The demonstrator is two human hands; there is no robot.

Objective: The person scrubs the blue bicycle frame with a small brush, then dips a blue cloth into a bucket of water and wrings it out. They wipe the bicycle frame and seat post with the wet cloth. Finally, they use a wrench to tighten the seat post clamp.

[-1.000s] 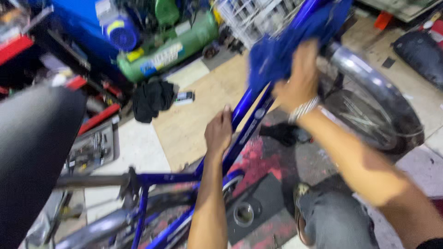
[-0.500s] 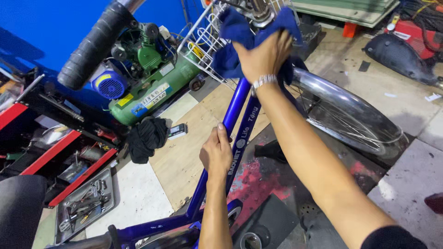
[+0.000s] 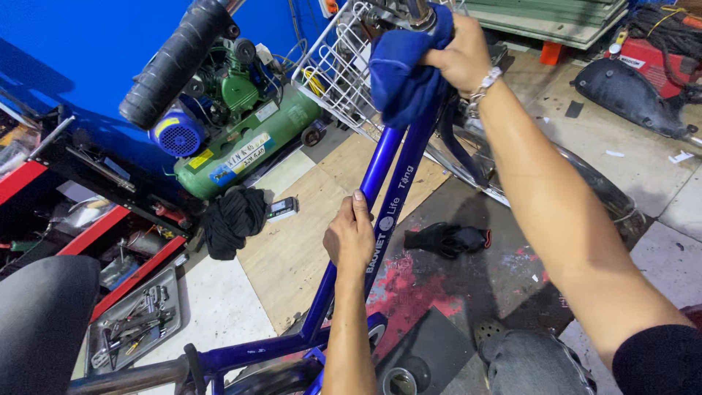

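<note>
A blue bicycle frame [image 3: 404, 172] runs from the lower left up to the head tube at the top. My left hand [image 3: 349, 238] grips the frame's twin down tubes about halfway along. My right hand [image 3: 461, 55], with a bracelet on the wrist, presses a blue cloth [image 3: 402, 77] around the top of the frame just under the stem. The black handlebar grip [image 3: 175, 62] points to the upper left. A white wire basket [image 3: 340, 69] hangs in front of the head tube.
A green air compressor [image 3: 241, 139] lies at the back left against a blue wall. A black rag [image 3: 232, 219] and a black glove [image 3: 446, 238] lie on the floor. An open tool tray [image 3: 135, 325] sits lower left, beside the black saddle [image 3: 40, 322].
The view has shifted and steadied. My right hand with the blue cloth has slid up the frame to the head tube. My left hand stays clamped on the down tubes.
</note>
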